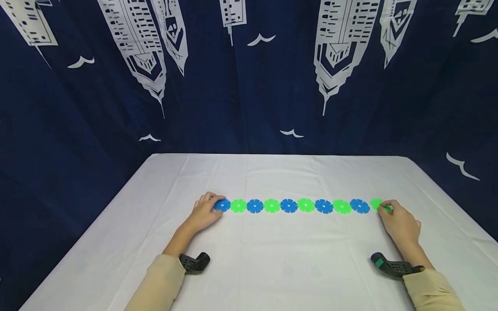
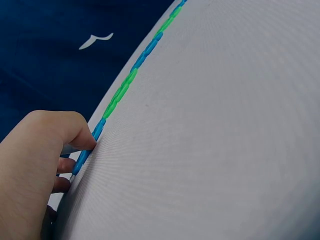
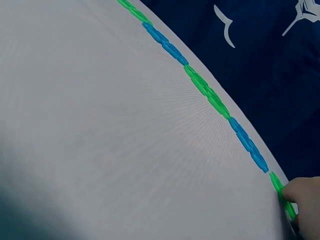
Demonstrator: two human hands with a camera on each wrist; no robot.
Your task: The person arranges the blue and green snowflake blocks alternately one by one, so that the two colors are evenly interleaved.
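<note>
Flower-shaped plastic discs lie flat in one straight row, blue and green by turns. The blue disc (image 1: 222, 205) at the left end is pinched by my left hand (image 1: 204, 211), thumb on the near edge and fingers beyond it; the left wrist view shows the left hand (image 2: 45, 155) at that disc edge-on. At the other end, my right hand (image 1: 400, 222) pinches the green disc (image 1: 375, 204) and covers part of it. Beside that disc lies a blue disc (image 1: 359, 206), with a thin gap visible in the right wrist view.
A white cloth covers the table (image 1: 288, 263). Between the ends run more discs, such as a green disc (image 1: 306, 205) and a blue disc (image 1: 288, 205). A dark blue curtain (image 1: 241, 86) with white prints hangs behind the table. Both wrists wear black camera bands.
</note>
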